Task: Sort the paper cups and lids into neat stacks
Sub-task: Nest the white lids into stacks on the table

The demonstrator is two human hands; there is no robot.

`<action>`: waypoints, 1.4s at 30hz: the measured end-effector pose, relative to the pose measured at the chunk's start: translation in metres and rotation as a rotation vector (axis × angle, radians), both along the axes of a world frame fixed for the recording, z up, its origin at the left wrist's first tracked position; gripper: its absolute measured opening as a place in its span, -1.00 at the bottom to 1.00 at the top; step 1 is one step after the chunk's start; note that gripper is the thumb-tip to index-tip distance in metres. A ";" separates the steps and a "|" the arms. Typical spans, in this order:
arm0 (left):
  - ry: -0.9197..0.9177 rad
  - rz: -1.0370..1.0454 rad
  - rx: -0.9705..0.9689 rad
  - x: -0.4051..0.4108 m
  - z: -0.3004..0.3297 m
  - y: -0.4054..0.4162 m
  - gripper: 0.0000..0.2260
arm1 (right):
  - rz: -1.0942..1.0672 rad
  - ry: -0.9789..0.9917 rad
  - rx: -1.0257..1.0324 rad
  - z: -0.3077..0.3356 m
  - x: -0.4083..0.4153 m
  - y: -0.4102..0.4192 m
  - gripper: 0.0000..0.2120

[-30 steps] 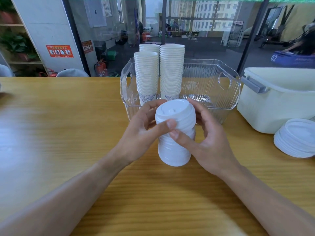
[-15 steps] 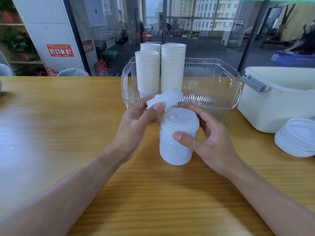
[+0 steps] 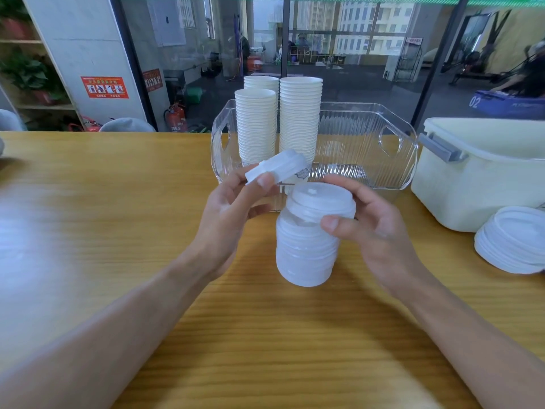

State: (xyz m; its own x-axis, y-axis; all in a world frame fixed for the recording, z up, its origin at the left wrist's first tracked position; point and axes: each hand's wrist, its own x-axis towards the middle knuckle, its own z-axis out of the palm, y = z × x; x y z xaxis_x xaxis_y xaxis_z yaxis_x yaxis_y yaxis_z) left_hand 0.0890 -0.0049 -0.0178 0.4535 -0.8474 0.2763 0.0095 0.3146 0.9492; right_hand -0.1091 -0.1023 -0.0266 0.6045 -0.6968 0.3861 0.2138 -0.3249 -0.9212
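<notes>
Both bare forearms reach in from the near edge of the light wooden table (image 3: 88,231) and meet near its middle. The right hand (image 3: 371,228) curls thumb and fingers round the top of a tall stack of white plastic cup lids (image 3: 306,246), held slightly tilted. Just left and higher, the left hand (image 3: 233,211) pinches a single white plastic lid (image 3: 277,169) by its rim, tilted. Beyond, toward the far edge, a clear ribbed plastic bin (image 3: 368,149) holds three stacks of white paper cups (image 3: 299,119). At the right edge lie a low pile of white lids (image 3: 513,240) and a cream plastic tub (image 3: 477,178)
</notes>
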 end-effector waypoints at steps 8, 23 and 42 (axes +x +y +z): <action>0.025 -0.016 0.025 0.002 -0.003 -0.001 -0.38 | 0.101 0.112 0.041 -0.003 0.001 -0.002 -0.16; 0.036 -0.002 0.034 0.002 -0.003 0.000 -0.39 | -0.035 -0.055 0.017 0.004 0.005 0.004 -0.36; -0.435 -0.079 -0.080 -0.009 -0.004 0.010 -0.43 | 0.016 0.193 -0.154 -0.008 0.007 0.007 -0.25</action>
